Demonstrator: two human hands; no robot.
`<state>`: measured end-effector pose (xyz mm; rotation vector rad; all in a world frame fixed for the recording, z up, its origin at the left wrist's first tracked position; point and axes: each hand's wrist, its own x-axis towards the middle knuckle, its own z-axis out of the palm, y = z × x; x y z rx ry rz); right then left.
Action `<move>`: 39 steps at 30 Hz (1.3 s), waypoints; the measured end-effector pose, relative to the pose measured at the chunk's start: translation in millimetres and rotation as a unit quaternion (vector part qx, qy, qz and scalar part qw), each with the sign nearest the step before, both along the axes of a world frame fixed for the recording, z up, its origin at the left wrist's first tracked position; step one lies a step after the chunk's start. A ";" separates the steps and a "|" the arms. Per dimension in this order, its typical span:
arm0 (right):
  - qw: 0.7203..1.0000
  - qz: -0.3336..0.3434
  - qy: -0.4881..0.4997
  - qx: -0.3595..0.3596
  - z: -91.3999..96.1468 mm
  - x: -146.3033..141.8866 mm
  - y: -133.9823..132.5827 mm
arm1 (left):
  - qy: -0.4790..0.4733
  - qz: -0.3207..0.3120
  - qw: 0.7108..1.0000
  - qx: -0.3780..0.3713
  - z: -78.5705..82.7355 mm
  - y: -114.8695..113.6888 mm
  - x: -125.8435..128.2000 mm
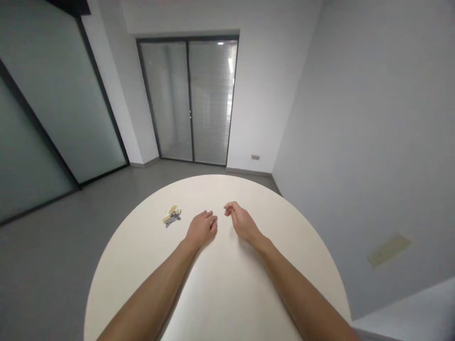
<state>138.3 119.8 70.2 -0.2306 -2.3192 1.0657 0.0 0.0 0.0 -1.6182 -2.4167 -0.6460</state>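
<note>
My left hand (202, 228) rests palm down on the white round table (220, 293), fingers loosely bent and apart, the thumb off to the side. Nothing shows in it. Across a small gap, my right hand (243, 223) is turned on its side with the fingers curved toward the left hand. No object is visible between its fingers and thumb, though its palm is partly hidden. To the left of my left hand lies a small loose pile of flat yellow and grey pieces (172, 216); neither hand touches it. The pieces are too small to name.
The table's curved far edge (213, 175) lies beyond the hands. Behind it stands a glass double door (190, 99) with blinds. Frosted glass panels (60, 94) are on the left, a plain wall (362, 118) on the right with a strip of tape (390, 250).
</note>
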 end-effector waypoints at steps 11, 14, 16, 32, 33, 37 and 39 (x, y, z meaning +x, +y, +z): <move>0.938 -0.105 -0.239 0.227 -77.8 7.7 52.1 | -0.026 0.013 0.997 -0.075 -8.9 -3.6 -2.8; 0.940 -0.111 -0.234 0.224 -78.1 6.9 50.4 | -0.028 0.010 0.996 -0.079 -7.1 -3.8 -2.1; 0.940 -0.114 -0.229 0.225 -79.6 7.2 49.5 | -0.031 0.008 0.996 -0.081 -6.0 -4.1 -1.8; 0.936 -0.115 -0.231 0.238 -81.0 8.4 46.0 | -0.035 0.012 0.994 -0.101 -4.3 -7.2 -1.4; 0.937 -0.115 -0.230 0.238 -81.2 8.5 46.1 | -0.035 0.012 0.994 -0.103 -3.8 -7.2 -1.2; 0.938 -0.115 -0.227 0.234 -81.6 8.3 46.0 | -0.034 0.012 0.994 -0.100 -2.7 -7.6 -0.6; 0.939 -0.114 -0.226 0.232 -81.6 8.2 46.0 | -0.033 0.011 0.995 -0.095 -3.2 -7.6 -0.8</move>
